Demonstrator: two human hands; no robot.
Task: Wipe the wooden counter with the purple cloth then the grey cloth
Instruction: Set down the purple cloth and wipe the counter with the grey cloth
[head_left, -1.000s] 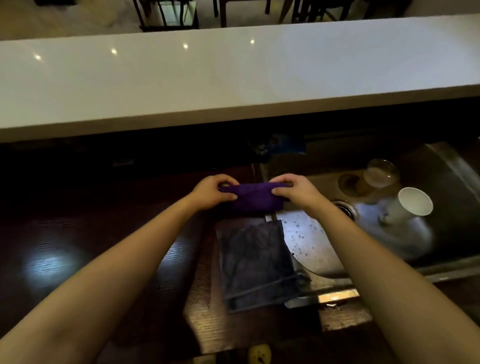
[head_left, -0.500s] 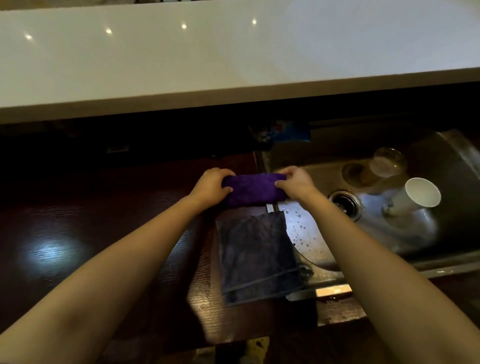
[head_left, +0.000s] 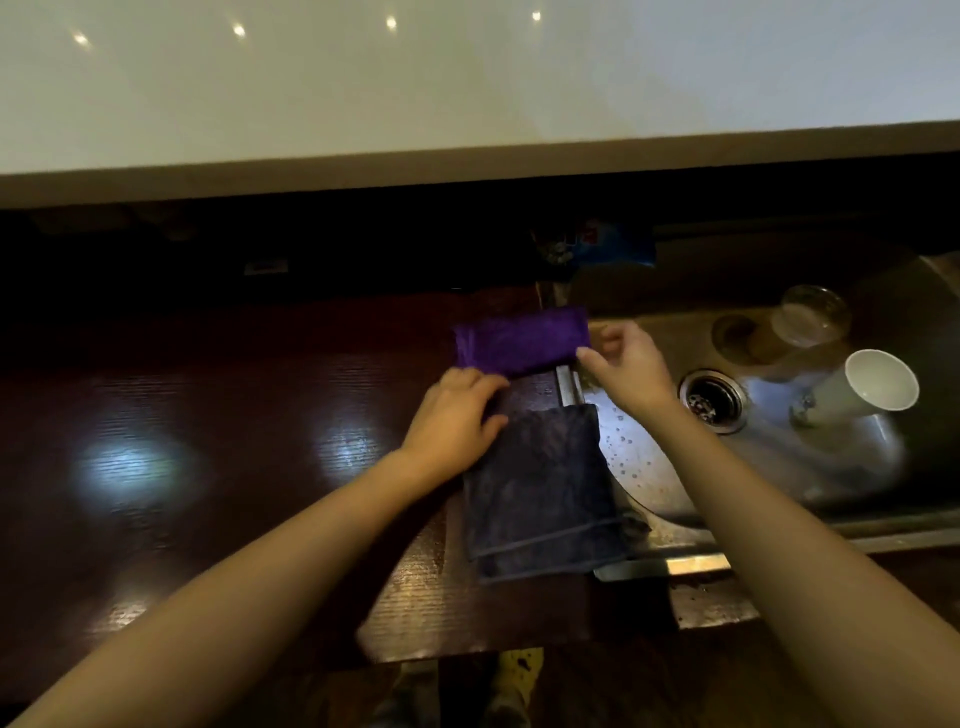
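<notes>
1. Head view, taking the sink (head_left: 675, 488) as the landmark: the metal sink is set into the dark wooden counter (head_left: 218, 426); its drain (head_left: 712, 400) sits near the middle of the basin.
2. The purple cloth (head_left: 519, 340), folded into a flat band, lies on the counter at the sink's far left corner; its right end reaches to the sink's left rim.
3. The right hand (head_left: 626, 364) is over the sink's left edge, at the purple cloth's right end; thumb and fingers are drawn close together at the cloth's lower right corner, but whether they actually pinch it I cannot tell.
4. The left hand (head_left: 457, 421) lies just left of the sink, fingers loosely spread and flat, its fingertips touching the purple cloth's near edge and its palm side overlapping the far left corner of the grey cloth (head_left: 540, 493); it clamps nothing.
5. The grey cloth lies flat and folded on the counter along the sink's left rim, nearer the person than the purple cloth; its right edge overhangs the rim slightly.
6. Inside the sink, right of the drain, a white cup (head_left: 857, 389) lies tilted on its side; beyond it a clear glass (head_left: 810, 317) rests at the far side.
7. Beyond the sink runs a raised pale countertop (head_left: 467, 93) with light spots reflected on it.
</notes>
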